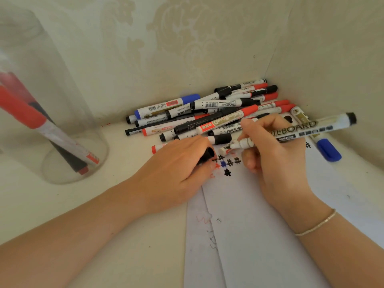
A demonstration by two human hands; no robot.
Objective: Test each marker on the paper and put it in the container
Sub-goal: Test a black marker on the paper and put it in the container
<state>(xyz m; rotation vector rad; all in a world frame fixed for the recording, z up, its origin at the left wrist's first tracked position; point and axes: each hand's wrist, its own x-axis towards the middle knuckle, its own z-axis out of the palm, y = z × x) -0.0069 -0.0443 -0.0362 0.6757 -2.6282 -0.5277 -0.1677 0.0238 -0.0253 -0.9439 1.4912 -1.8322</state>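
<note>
My right hand [276, 163] grips an uncapped white whiteboard marker [301, 129], its tip pointing left just above the white paper [259, 225]. The marker's black end sticks out to the upper right. My left hand [176, 169] rests on the paper's left edge and holds a black cap [207, 154]. Small black, red and blue test marks [226, 165] sit on the paper between my hands. A clear cylindrical container [52, 121] stands at the left with a few red and black markers leaning inside.
A pile of several markers [207, 115] with black, red and blue caps lies in the corner behind my hands. A blue-capped marker [328, 149] lies at the right. Patterned walls close in at the back and right.
</note>
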